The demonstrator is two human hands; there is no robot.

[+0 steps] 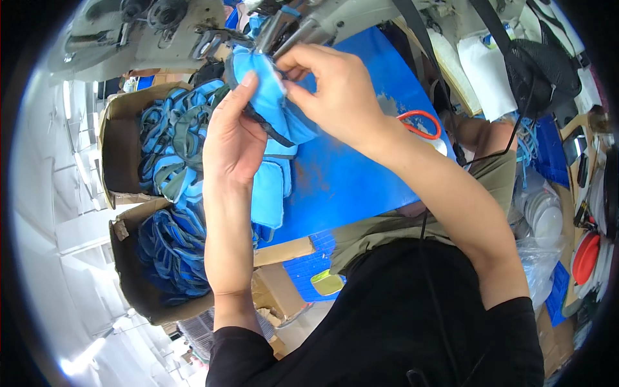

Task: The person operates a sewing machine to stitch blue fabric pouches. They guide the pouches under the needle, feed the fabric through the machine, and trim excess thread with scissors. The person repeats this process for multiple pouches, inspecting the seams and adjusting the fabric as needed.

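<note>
A light-blue fabric piece (264, 90) with a dark strip along its edge is held up between my two hands, just in front of the metal machine parts (290, 32). My left hand (233, 132) grips its left side, thumb on the front and the fingers behind. On the other side, my right hand (335, 90) pinches the right edge between thumb and fingertips. More light-blue fabric pieces (267, 193) lie below on the blue tabletop (342, 174), by my left wrist.
At left stand two cardboard boxes (119, 145) filled with blue and dark-edged fabric pieces (171, 242). A red loop handle (419, 124) sits at the table's right side, by my right forearm. Dark straps and a black bag (545, 71) are at upper right.
</note>
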